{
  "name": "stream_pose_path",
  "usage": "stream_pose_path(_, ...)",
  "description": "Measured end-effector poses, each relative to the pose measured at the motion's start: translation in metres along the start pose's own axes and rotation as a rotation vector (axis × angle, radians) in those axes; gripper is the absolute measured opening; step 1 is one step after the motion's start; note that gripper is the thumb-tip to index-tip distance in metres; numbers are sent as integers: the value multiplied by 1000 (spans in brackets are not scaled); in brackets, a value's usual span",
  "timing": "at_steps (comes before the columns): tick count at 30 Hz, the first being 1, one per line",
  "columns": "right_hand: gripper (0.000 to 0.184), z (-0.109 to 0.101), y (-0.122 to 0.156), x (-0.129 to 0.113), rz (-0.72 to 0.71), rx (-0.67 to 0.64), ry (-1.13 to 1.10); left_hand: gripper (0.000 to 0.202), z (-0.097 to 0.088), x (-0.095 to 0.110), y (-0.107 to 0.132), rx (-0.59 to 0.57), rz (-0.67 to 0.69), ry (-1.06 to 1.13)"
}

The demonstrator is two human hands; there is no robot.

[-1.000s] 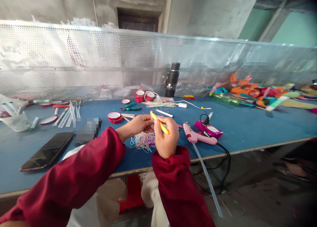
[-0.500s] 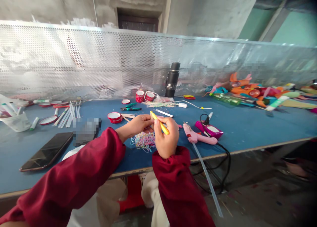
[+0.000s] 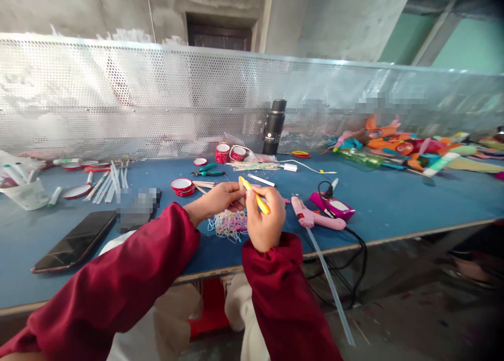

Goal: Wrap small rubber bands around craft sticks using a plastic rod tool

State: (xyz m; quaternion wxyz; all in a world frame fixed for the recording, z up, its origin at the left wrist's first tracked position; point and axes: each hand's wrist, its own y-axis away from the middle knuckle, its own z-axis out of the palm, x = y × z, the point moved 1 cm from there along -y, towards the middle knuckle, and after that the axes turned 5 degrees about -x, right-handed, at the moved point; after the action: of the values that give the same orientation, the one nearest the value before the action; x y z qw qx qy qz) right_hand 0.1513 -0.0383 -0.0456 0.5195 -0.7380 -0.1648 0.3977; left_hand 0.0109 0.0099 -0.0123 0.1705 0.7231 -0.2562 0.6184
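My right hand (image 3: 265,219) is closed around a slim yellow pen-shaped tool (image 3: 260,200), which slants from upper left to lower right. Its exact kind I cannot make out. My left hand (image 3: 220,199) meets the upper end of that tool with fingers pinched together; whatever is between them is hidden. Both hands are above the blue table, close to its front edge. Beneath them lies a tangled heap of thin pastel bands (image 3: 228,225), partly covered by my fingers.
A pink glue gun (image 3: 315,216) with a long glue stick lies to the right, beside a magenta box (image 3: 338,207). On the left are a dark phone (image 3: 74,240) and red round tins (image 3: 182,187). A black bottle (image 3: 274,127) stands behind.
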Motion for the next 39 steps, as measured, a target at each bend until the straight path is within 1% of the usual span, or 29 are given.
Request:
stream_pose_path(4,11,-1,1,1,18,41,-19,40,0,0,0,-11,1,8)
stream_pose_path(12,11,1,1,-1,-6,-34,-27,36,0,-1,-1,17,-5,-10)
stream_pose_path(20,10,-1,0,0,1,35,-13,41,0,-1,0,-4,-5,20)
stream_pose_path(25,8,0,1,-1,-26,19,-27,40,0,0,0,1,-19,26)
stream_pose_path(30,10,0,-1,-1,-39,5,4,36,1,1,1,5,-31,37)
stream_pose_path(35,13,0,0,2,-2,43,-9,37,3,4,0,25,-54,59)
stream_pose_path(39,15,1,0,4,-25,15,1,36,1,5,-1,40,-60,46)
